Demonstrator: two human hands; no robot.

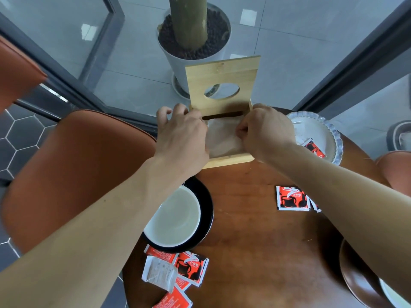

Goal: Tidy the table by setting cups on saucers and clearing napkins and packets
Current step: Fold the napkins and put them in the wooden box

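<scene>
A wooden napkin box stands at the table's far edge with its lid raised. Pale napkins lie inside it. My left hand rests over the box's left side, fingers curled on its edge. My right hand pinches the napkins at the right side. A white cup sits on a black saucer under my left forearm. Red sugar packets lie loose: one at mid-right, several near the front, and one on a white fluted dish.
A brown saucer with a white cup's rim sits at the front right under my forearm. Orange chairs stand left and right of the round wooden table. Beyond the table stands a potted plant.
</scene>
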